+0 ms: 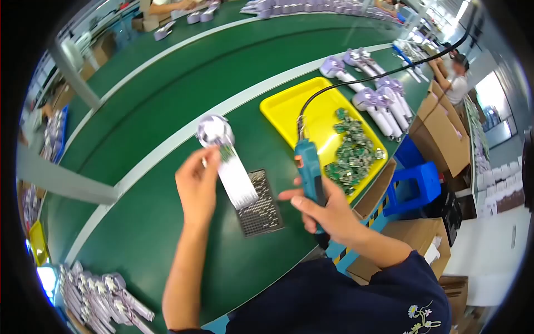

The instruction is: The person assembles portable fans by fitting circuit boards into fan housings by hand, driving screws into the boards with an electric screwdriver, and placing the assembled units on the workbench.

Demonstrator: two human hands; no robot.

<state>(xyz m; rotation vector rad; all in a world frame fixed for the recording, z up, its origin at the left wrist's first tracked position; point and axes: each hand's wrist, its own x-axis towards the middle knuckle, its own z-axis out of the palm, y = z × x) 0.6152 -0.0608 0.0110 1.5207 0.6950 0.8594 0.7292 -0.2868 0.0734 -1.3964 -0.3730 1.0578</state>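
Observation:
A white and lilac device [237,178] with a round head lies on the green table. A small green circuit board [227,153] sits at its neck, below the head. My left hand [197,181] pinches the edge of this board between thumb and fingertips. My right hand [334,214] is wrapped around a teal electric screwdriver [309,167], apart from the device, its cable end pointing up and away. Between my hands, partly under the device's handle, is a dark perforated tray [265,225] dotted with small metal pieces that look like screws.
A yellow tray [278,106] holds a heap of circuit boards [353,150]. Beyond it lie several lilac-headed devices [384,106]; more [105,295] are stacked at lower left. The screwdriver's black cable [384,72] arches overhead. A blue stool [414,189] stands right; other people sit farther off.

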